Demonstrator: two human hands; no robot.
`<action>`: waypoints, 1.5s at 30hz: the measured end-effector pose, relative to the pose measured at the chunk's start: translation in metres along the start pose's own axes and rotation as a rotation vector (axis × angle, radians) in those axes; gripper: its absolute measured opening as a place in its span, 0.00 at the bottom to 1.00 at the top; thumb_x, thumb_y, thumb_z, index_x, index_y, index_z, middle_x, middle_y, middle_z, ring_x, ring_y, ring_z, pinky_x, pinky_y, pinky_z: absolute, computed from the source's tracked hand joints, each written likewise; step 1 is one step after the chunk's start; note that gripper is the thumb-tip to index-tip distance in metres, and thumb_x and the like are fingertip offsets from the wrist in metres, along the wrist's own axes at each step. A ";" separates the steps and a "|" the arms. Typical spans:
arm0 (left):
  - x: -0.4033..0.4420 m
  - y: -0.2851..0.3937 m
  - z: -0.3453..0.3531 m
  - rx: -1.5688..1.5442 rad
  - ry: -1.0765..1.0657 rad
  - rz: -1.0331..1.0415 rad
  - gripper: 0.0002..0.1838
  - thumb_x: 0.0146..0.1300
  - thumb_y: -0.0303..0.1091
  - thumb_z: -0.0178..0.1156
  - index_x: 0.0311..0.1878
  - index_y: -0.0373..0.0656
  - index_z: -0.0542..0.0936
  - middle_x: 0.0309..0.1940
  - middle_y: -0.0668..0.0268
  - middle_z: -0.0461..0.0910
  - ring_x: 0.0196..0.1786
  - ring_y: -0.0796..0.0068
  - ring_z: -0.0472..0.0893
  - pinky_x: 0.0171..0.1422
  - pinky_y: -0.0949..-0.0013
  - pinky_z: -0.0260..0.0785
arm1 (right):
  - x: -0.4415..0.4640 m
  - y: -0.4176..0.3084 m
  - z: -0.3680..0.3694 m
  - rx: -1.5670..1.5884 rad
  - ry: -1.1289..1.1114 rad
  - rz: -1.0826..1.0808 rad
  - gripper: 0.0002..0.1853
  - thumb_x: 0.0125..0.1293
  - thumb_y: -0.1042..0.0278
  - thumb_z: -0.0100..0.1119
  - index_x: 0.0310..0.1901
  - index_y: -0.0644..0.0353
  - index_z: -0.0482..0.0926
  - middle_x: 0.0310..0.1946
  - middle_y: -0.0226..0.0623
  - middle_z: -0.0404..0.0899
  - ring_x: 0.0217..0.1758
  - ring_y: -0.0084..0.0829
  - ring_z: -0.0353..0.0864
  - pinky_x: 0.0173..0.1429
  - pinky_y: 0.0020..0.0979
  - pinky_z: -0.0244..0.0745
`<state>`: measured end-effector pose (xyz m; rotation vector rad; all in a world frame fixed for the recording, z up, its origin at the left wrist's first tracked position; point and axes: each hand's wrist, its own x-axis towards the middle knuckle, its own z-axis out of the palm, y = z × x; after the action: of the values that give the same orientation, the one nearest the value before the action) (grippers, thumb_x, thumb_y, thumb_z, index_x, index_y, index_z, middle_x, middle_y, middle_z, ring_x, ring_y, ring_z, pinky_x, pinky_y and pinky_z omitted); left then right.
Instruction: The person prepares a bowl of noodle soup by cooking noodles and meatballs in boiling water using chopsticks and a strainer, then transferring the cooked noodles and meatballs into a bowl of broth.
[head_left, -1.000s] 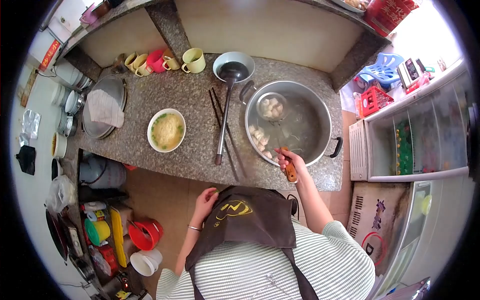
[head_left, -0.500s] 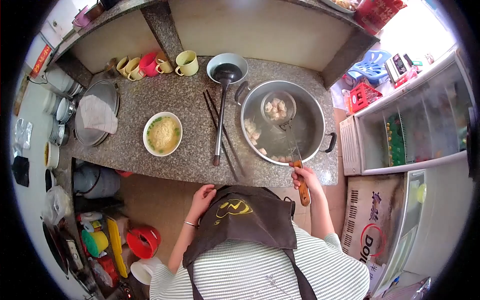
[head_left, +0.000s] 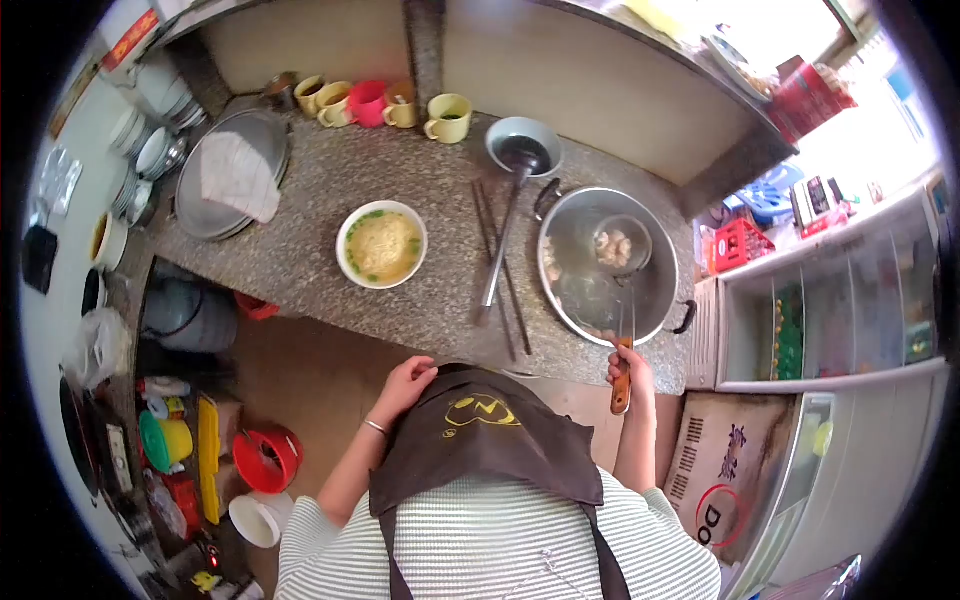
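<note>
My right hand is closed round the wooden handle of a strainer at the near rim of a large metal pot. The strainer's round basket holds several pale dumplings inside the pot, over cloudy water. More dumplings lie along the pot's left side. My left hand rests by the counter's front edge beside the apron, its fingers curled together; what they hold, if anything, is hidden. Left of the pot, a white bowl contains noodles, broth and green onion.
A ladle leans in a grey bowl, with dark chopsticks beside it. Mugs line the back wall. Round metal lids bear a cloth at the left. A glass-fronted fridge stands at the right.
The camera view has shifted and turned. Since a second ago, the strainer's basket has gathered more dumplings and my right hand has drawn back with the handle. My left hand stays near the apron.
</note>
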<state>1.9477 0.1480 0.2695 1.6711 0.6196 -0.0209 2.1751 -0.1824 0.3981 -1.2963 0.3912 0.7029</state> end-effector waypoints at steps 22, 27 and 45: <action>-0.048 -0.046 -0.083 -0.118 0.121 -0.032 0.18 0.59 0.40 0.60 0.48 0.38 0.76 0.37 0.61 0.81 0.38 0.74 0.80 0.46 0.70 0.72 | -0.017 0.094 0.213 -1.283 -0.306 -0.753 0.29 0.56 0.65 0.58 0.60 0.63 0.63 0.29 0.47 0.78 0.29 0.41 0.77 0.37 0.36 0.72; -0.040 0.012 -0.093 -0.149 0.012 0.040 0.15 0.62 0.36 0.58 0.49 0.39 0.75 0.36 0.68 0.78 0.40 0.82 0.76 0.46 0.75 0.70 | -0.025 0.088 0.206 -1.146 -0.243 -0.769 0.29 0.58 0.69 0.57 0.60 0.68 0.61 0.31 0.40 0.77 0.28 0.32 0.76 0.35 0.32 0.72; -0.034 0.107 -0.065 -0.641 -0.456 -0.137 0.07 0.67 0.35 0.51 0.42 0.42 0.69 0.18 0.73 0.65 0.16 0.83 0.64 0.21 0.78 0.59 | 0.089 0.130 0.130 -0.985 0.205 -0.551 0.23 0.58 0.63 0.59 0.54 0.61 0.72 0.50 0.45 0.75 0.53 0.39 0.74 0.54 0.36 0.69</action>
<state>1.9408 0.1875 0.3930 0.9547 0.3377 -0.2673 2.1384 -0.0208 0.2782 -2.2953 -0.2086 0.2644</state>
